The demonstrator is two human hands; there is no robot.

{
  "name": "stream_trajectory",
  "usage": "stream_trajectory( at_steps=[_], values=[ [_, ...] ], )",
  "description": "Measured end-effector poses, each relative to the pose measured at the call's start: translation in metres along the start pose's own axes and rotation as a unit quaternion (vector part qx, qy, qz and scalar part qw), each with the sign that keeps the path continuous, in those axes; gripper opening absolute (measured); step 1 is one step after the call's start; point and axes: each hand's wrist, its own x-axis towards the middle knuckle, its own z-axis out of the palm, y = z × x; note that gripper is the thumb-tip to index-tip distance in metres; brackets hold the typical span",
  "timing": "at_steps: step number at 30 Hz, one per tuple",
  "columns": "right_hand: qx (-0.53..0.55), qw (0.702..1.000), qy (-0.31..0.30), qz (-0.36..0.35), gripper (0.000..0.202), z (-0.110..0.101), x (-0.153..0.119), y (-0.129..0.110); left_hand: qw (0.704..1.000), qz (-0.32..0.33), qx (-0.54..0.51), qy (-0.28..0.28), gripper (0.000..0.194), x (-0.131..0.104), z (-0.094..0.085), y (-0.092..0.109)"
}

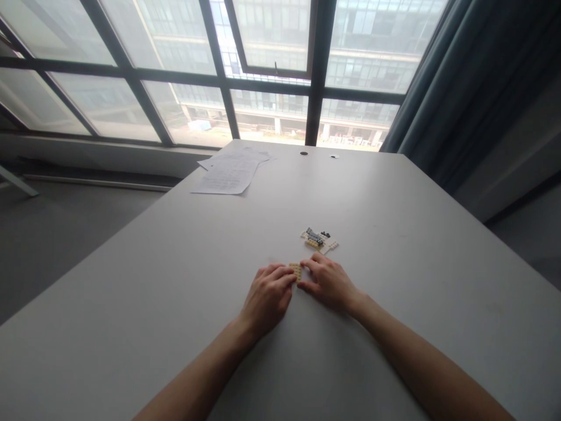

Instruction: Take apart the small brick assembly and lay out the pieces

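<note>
A small tan studded building-block plate (295,269) lies between my two hands on the white table (210,280). My left hand (270,293) is closed on its left side, fingers bent over the edge. From the right, my right hand (329,280) touches the plate with thumb and index finger, which curve round its right edge. Just beyond the right hand sits a small pile of building-block pieces (319,240) in white, grey, tan and black. The undersides of the fingers are hidden.
Printed paper sheets (230,172) lie at the table's far left. Two round cable holes, one dark (304,154) and one partly white (334,156), are near the far edge. Beyond stand large windows (272,111) and a blue-grey curtain (421,82) on the right.
</note>
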Motion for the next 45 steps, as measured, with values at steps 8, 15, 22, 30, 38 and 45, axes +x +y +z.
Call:
stream_trajectory(
  at_steps=[8, 15, 22, 30, 38, 45],
  values=[
    [-0.007, 1.000, -0.003, 0.006, 0.035, 0.000, 0.001, -0.001, 1.000, 0.007, -0.005, 0.010, 0.017, 0.002, 0.000, 0.001],
    [0.012, 0.999, 0.036, -0.008, 0.045, 0.005, 0.000, 0.008, 0.999, 0.006, -0.006, 0.034, 0.018, 0.001, -0.002, 0.003],
    [-0.062, 0.986, 0.124, 0.093, 0.032, -0.006, 0.016, 0.028, 0.996, 0.007, -0.006, 0.087, 0.018, 0.001, -0.003, 0.002],
    [-0.147, 0.979, 0.124, 0.061, 0.031, -0.006, 0.024, 0.023, 0.995, 0.014, -0.011, 0.095, 0.017, 0.001, -0.003, 0.002],
    [-0.112, 0.987, 0.112, -0.015, 0.021, -0.003, 0.024, 0.023, 0.995, 0.018, -0.014, 0.097, 0.017, 0.000, -0.002, 0.001],
    [-0.018, 0.990, 0.139, -0.022, 0.018, 0.000, 0.022, 0.022, 0.994, 0.028, -0.012, 0.108, 0.018, 0.001, -0.003, 0.000]
  ],
)
